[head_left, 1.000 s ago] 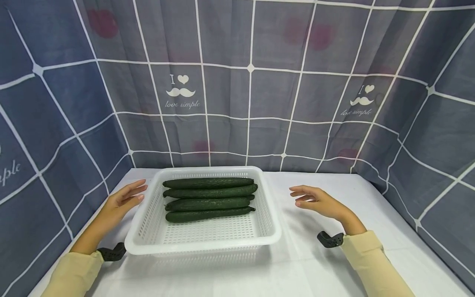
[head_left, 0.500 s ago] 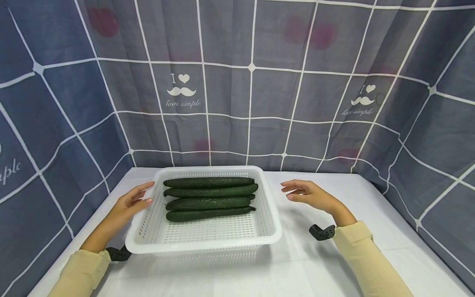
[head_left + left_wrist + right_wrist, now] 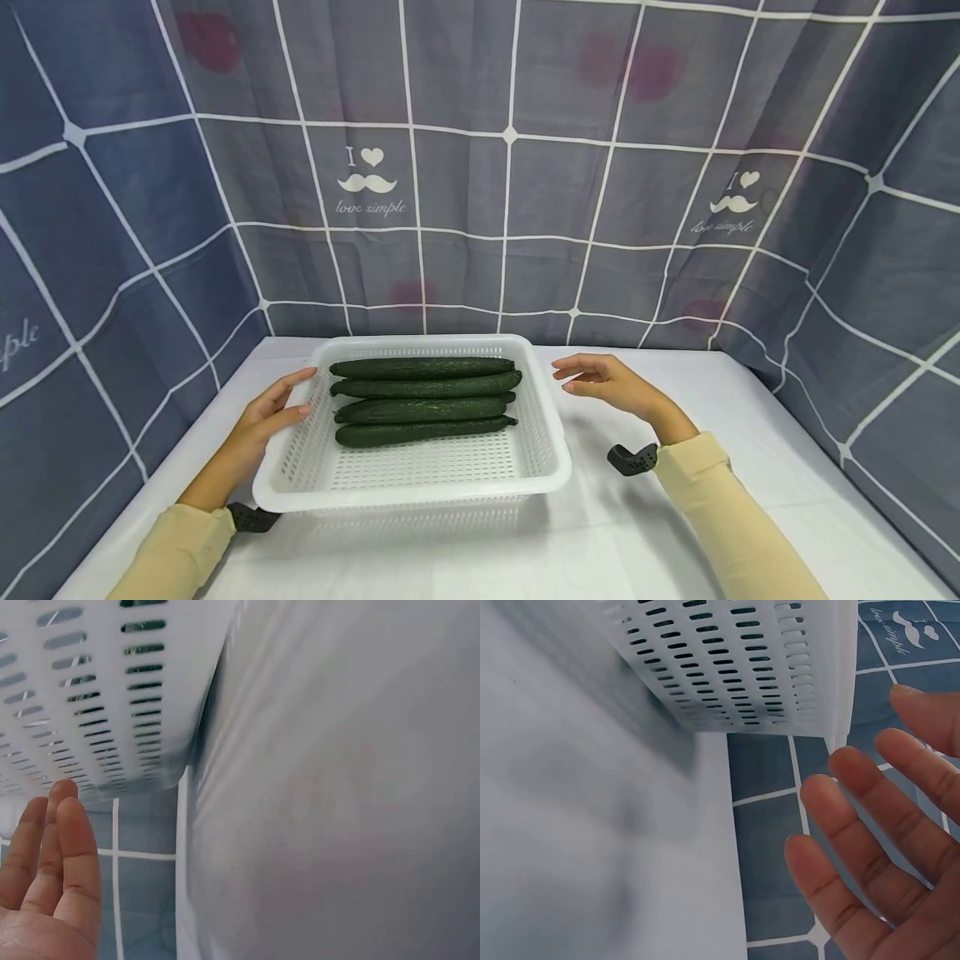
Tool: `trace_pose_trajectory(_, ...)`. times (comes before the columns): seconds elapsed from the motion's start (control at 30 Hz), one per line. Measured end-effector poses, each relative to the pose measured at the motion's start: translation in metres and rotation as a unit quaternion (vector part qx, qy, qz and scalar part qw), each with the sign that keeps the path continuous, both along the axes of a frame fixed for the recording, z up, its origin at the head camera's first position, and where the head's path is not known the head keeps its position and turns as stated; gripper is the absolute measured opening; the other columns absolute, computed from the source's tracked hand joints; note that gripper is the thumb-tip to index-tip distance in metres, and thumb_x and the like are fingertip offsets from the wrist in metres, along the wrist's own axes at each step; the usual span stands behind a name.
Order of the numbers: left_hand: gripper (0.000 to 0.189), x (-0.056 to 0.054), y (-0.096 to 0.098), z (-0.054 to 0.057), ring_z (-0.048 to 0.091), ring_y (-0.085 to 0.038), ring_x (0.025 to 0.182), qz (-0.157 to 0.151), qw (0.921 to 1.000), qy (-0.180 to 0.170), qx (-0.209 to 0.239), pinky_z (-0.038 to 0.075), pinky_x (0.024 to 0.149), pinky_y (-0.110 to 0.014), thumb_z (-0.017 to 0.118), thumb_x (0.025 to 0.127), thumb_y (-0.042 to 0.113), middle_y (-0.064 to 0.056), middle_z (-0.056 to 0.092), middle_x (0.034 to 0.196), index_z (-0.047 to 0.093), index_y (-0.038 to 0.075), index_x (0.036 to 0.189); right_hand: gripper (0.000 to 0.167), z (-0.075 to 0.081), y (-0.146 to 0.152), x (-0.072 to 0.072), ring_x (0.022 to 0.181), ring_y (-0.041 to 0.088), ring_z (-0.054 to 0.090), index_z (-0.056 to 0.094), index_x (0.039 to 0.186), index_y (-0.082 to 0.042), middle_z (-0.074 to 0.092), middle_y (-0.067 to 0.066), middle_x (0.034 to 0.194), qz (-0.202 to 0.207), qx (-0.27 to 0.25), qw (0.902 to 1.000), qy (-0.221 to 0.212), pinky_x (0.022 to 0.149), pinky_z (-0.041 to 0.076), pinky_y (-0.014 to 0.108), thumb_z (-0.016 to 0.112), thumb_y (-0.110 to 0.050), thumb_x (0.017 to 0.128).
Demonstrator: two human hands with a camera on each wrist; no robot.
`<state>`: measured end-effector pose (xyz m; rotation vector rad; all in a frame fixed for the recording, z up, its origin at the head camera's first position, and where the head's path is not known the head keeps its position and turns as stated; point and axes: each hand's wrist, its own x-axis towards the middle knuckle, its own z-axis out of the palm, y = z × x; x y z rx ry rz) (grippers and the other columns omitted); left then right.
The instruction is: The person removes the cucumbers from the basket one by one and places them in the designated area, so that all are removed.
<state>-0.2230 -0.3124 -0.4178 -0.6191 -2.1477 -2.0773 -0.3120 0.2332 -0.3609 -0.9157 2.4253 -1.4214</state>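
Observation:
A white perforated plastic basket (image 3: 420, 497) sits on the white-covered table with several dark green cucumbers (image 3: 423, 410) lying side by side in it. At its left rim is my left hand (image 3: 258, 425), thumb and fingertips right at the edge. The left wrist view has the extended fingers (image 3: 75, 832) close to the slotted side wall (image 3: 112, 697). To the basket's right my right hand (image 3: 615, 387) hovers with relaxed fingers and holds nothing. In the right wrist view its spread fingers (image 3: 847, 825) point toward the basket's side wall (image 3: 727, 660), with a gap between.
White cloth (image 3: 615, 550) covers the table on both sides and in front of the basket. A grey-blue checked curtain (image 3: 465, 192) stands behind the table and along both sides. Each wrist wears a black camera mount (image 3: 632, 460).
My left hand has moved right and reached the basket's left rim. The right hand has come left, nearer the right rim. Basket and cucumbers stay put.

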Motion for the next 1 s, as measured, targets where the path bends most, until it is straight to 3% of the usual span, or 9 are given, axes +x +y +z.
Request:
trace_pose_trajectory(0.13, 0.059, -0.001, 0.001, -0.003, 0.066, -0.007, 0.117, -0.010, 0.9996, -0.007, 0.024, 0.061, 0.082, -0.031, 0.049, 0.108, -0.005, 0.014, 0.061, 0.141, 0.059, 0.034, 0.151, 0.046, 0.004, -0.004, -0.003, 0.121, 0.046, 0.069, 0.056, 0.145, 0.015, 0.066, 0.033, 0.135, -0.001, -0.009, 0.9999, -0.011, 0.099, 0.056, 0.030, 0.066, -0.003, 0.103)
trace_pose_trajectory(0.3, 0.057, -0.001, 0.003, -0.005, 0.063, -0.006, 0.120, -0.011, 0.9994, -0.016, 0.027, 0.059, 0.085, -0.030, 0.047, 0.108, -0.002, 0.015, 0.057, 0.144, 0.056, 0.035, 0.152, 0.046, 0.010, -0.009, -0.007, 0.123, 0.047, 0.068, 0.057, 0.145, 0.013, 0.067, 0.031, 0.135, 0.000, -0.012, 0.9998, -0.014, 0.099, 0.057, 0.033, 0.066, -0.003, 0.102)
trace_pose_trajectory(0.6, 0.057, 0.002, 0.005, -0.008, 0.060, -0.005, 0.121, 0.008, 0.9993, -0.026, 0.027, 0.058, 0.085, -0.029, 0.044, 0.109, 0.002, 0.017, 0.054, 0.145, 0.055, 0.039, 0.151, 0.049, 0.027, -0.023, -0.013, 0.117, 0.021, 0.071, 0.058, 0.147, 0.011, 0.067, 0.030, 0.137, 0.019, -0.001, 0.9994, -0.028, 0.097, 0.056, 0.032, 0.068, -0.003, 0.101)
trace_pose_trajectory(1.0, 0.055, 0.001, 0.004, -0.008, 0.058, -0.006, 0.123, -0.009, 0.9992, -0.031, 0.025, 0.057, 0.088, -0.029, 0.043, 0.110, 0.006, 0.012, 0.048, 0.148, 0.051, 0.039, 0.154, 0.052, 0.041, -0.034, -0.022, 0.115, 0.026, 0.071, 0.054, 0.149, 0.011, 0.066, 0.031, 0.139, 0.030, 0.020, 0.9983, -0.046, 0.094, 0.057, 0.034, 0.070, -0.003, 0.101)
